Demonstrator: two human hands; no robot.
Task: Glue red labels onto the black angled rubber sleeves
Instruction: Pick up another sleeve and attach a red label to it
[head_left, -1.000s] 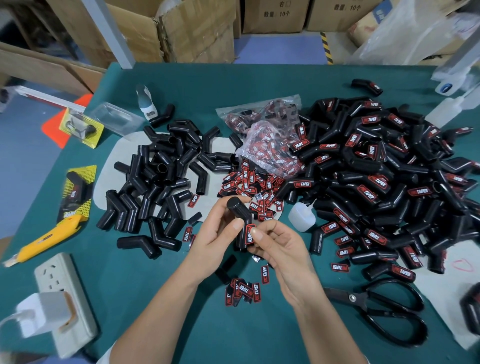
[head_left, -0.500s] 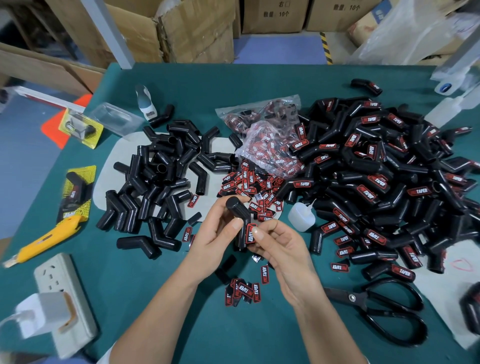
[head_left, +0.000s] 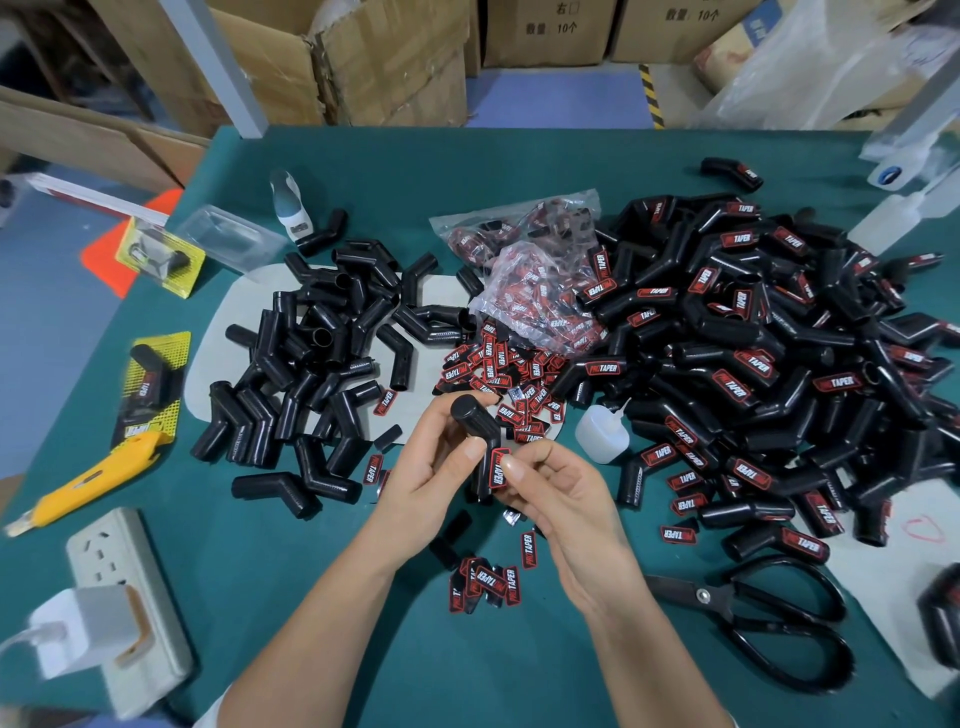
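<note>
Hands: left (head_left: 431, 462) still gripping black sleeve (head_left: 480, 441) above table (head_left: 519, 670); right (head_left: 556, 488) still pinching, pressing red label (head_left: 498, 469) onto lower leg. Barely shifting; label probably seating.

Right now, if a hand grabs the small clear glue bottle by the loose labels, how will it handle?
The glue bottle looks like thin translucent plastic, so it is probably light and squeezable. It appears to lie tilted, nozzle up and right, so a push would likely roll or slide it into the loose labels.
</note>
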